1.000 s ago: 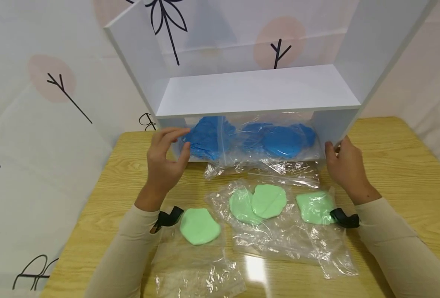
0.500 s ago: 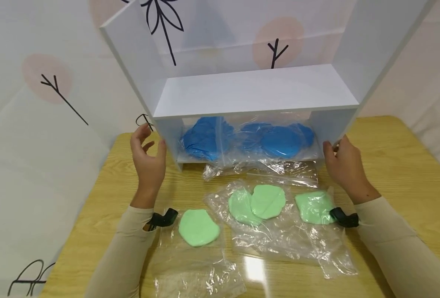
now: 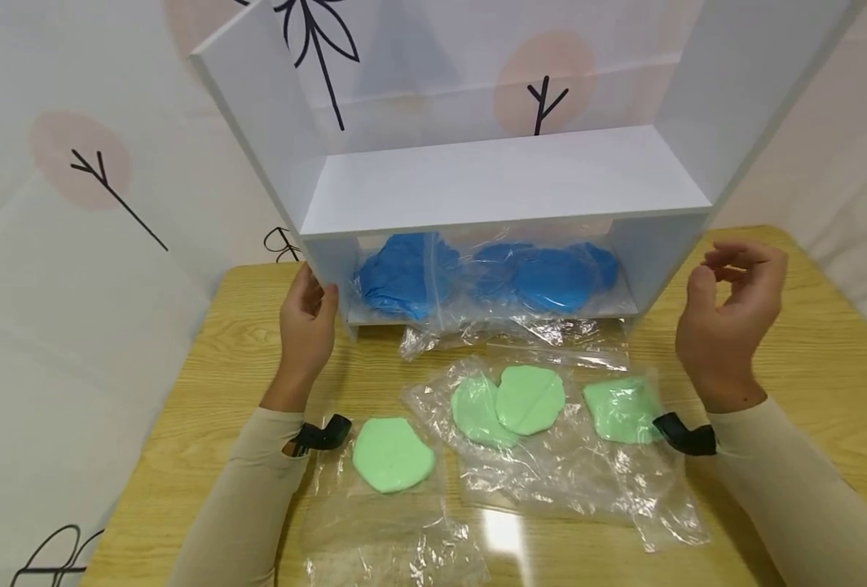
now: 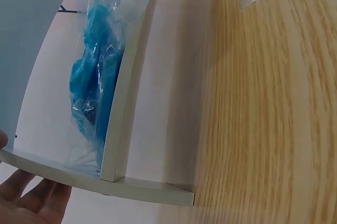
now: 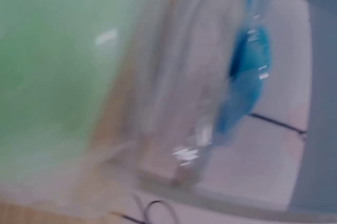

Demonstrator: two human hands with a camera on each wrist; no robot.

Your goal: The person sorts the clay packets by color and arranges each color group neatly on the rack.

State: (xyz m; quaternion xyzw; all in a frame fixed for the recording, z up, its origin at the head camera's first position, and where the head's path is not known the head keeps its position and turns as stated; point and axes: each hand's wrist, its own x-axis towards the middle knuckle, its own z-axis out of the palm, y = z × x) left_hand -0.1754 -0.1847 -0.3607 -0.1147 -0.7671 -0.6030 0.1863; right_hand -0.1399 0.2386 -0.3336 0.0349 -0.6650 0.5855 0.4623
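A white shelf unit (image 3: 507, 183) stands on the table with two levels in view. My left hand (image 3: 307, 326) grips its left side panel (image 4: 79, 179), thumb on the inner side and fingers along the outer side. To the right of the unit, my right hand (image 3: 734, 318) is raised off the panel with loosely bent fingers, holding nothing. On the lower level lie clear zip bags with a crumpled blue mass (image 3: 404, 273) and flattened blue lumps (image 3: 554, 279). The right wrist view is blurred and shows a bagged green lump (image 5: 52, 77) close up.
In front of the shelf, clear bags hold flat pale green pieces: one at left (image 3: 393, 455), an overlapping pair (image 3: 529, 399) in the middle, one at right (image 3: 620, 410). An edge of clear bag (image 3: 580, 350) sticks out under the shelf. Patterned cloth (image 3: 111, 326) hangs behind the wooden table (image 3: 206, 391).
My left hand moved from the blue mass out to the shelf's left panel and took hold there. My right hand let go of the right panel and moved outward to the right.
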